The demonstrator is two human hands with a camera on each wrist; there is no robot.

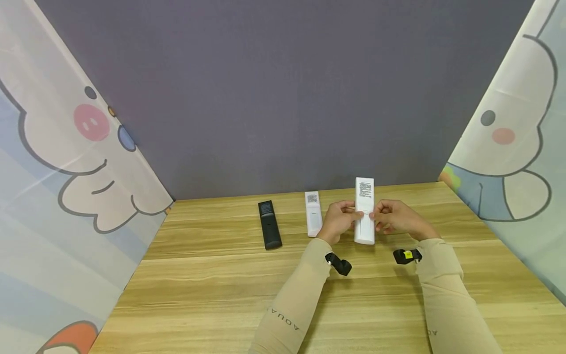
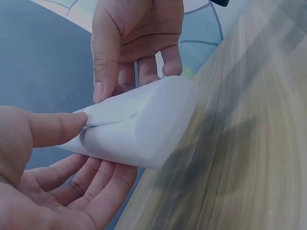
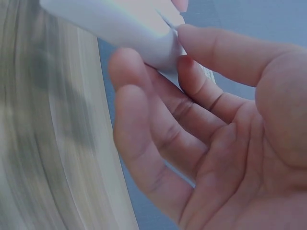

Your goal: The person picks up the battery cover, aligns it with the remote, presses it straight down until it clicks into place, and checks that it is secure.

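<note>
Both hands hold a white remote control (image 1: pixel 364 211) above the table, its printed back toward the head camera. My left hand (image 1: pixel 338 220) grips its left edge, thumb on the back cover and fingers underneath. From the other side, my right hand (image 1: pixel 400 218) pinches it, with the thumb near the cover's middle. In the left wrist view, the rounded end of the remote (image 2: pixel 148 120) points toward the wood surface. A seam runs along the cover by the left thumb. The right wrist view shows the right fingers (image 3: pixel 168 129) curled beneath the remote.
Left of the hands, a second white remote (image 1: pixel 313 216) lies back up on the wooden table (image 1: pixel 199 295). Farther left lies a black remote (image 1: pixel 269 226), also back up. A grey panel (image 1: pixel 283 98) stands behind, with cartoon-printed sheets (image 1: pixel 44 236) at both sides.
</note>
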